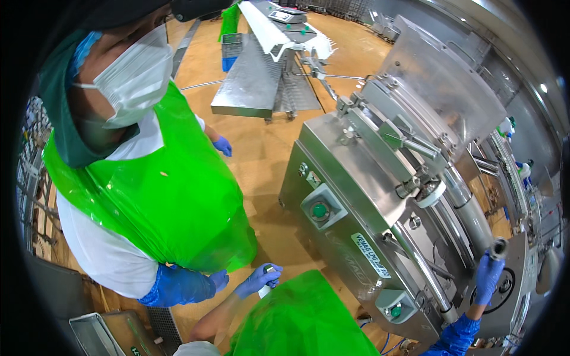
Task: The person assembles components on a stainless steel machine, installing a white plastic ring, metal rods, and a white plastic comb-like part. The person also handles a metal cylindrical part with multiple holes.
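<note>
Holding metal tube [499, 244], right hand [488, 277] is far from crate [232, 45], contents unclear

This is a processing plant (steel machine [363, 178], mask [133, 80], green apron [172, 184]).

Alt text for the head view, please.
Gloved right hand grips a hollow metal fitting beside a stainless-steel machine; left hand holds a small, mostly hidden object. A co-worker in a green apron stands at left.

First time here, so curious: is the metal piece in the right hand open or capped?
Open at its visible end: the metal piece in the right hand shows a dark hollow.
</note>
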A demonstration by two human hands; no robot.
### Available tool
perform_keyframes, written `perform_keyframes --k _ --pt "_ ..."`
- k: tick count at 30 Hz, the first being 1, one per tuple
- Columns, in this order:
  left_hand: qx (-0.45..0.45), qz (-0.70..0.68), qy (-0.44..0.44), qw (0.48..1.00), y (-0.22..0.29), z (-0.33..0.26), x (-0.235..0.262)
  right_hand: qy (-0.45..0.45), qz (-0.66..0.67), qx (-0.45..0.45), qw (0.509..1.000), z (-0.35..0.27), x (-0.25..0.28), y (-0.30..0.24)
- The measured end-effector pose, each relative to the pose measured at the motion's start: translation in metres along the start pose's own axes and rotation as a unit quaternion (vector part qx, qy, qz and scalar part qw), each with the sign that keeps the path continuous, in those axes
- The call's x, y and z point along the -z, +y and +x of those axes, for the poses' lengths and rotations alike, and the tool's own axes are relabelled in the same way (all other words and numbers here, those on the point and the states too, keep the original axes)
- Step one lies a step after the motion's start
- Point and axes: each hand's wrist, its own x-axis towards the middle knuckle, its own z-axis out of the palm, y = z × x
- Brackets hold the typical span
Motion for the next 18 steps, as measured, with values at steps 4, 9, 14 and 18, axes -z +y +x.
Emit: perform_keyframes --k 4,9,14,18 --pt "-0.017 -0.053 -0.069 0.996 -0.005 0.018 -0.037 0.061 0.164 -0.033 0.984 -0.002 0.099 -0.011" --pt "-0.037 0.058 -0.074 0.995 0.002 0.025 -0.07 0.163 0.19 -0.127 0.96 0.014 0.165 -0.064" --pt "-0.144 0.125 -0.017 0.981 0.087 0.043 -0.137 -0.082 0.273 -0.319 0.904 -0.038 0.052 -0.105" --pt "-0.23 0.13 -0.123 0.956 0.154 0.071 -0.19 -0.309 0.403 -0.272 0.817 -0.111 -0.068 -0.152"
